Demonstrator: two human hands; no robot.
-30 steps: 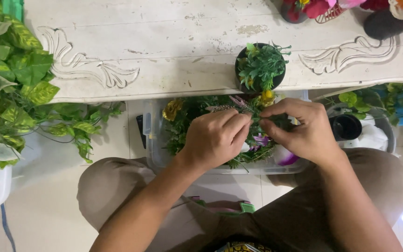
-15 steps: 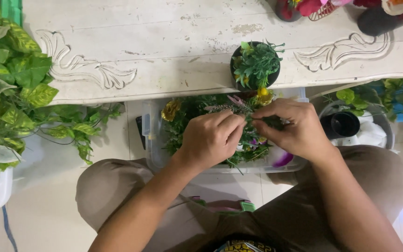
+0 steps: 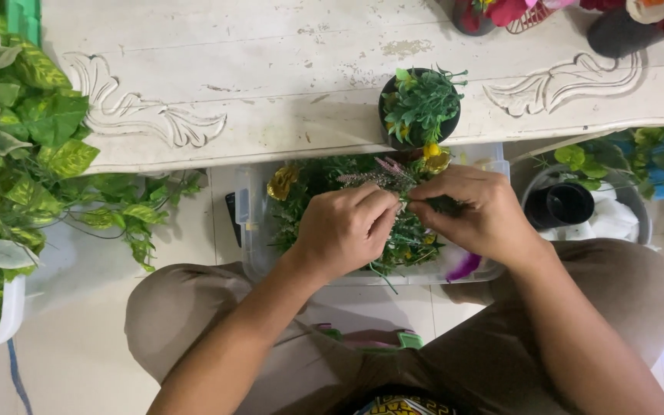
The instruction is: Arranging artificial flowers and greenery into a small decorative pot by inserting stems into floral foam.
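lap: person sits with knees apart, tan trousers, and a bit of green stuff lies on the floor between the legs, too small to make out.

left hand (image 3: 347, 230): curled shut, fingertips pinched on the thin stem of a lavender-ish sprig (image 3: 382, 175). A second ago this hand sat lower and a bit further left; now it's come up and in toward the other one.

right hand (image 3: 474, 211): also closed, fingers bunched right against the left hand's fingertips, gripping the same little bundle of greenery. It's slid left since a second ago, so both hands now meet over the middle of the tub.

what changed: basically the two hands went from slightly apart to touching, looks to me like they're working one stem together rather than rummaging.

tub (image 3: 249, 230): clear plastic box on the floor under the hands, stuffed with fake greenery, a gold flower (image 3: 280, 183) at its left end, something purple at the right.

bench (image 3: 270, 84): worn white, carved scrolls, a small black pot of green plant (image 3: 422, 104) near its front edge, just beyond the hands.

sides: leafy vines at left, black cup in a bucket at right.
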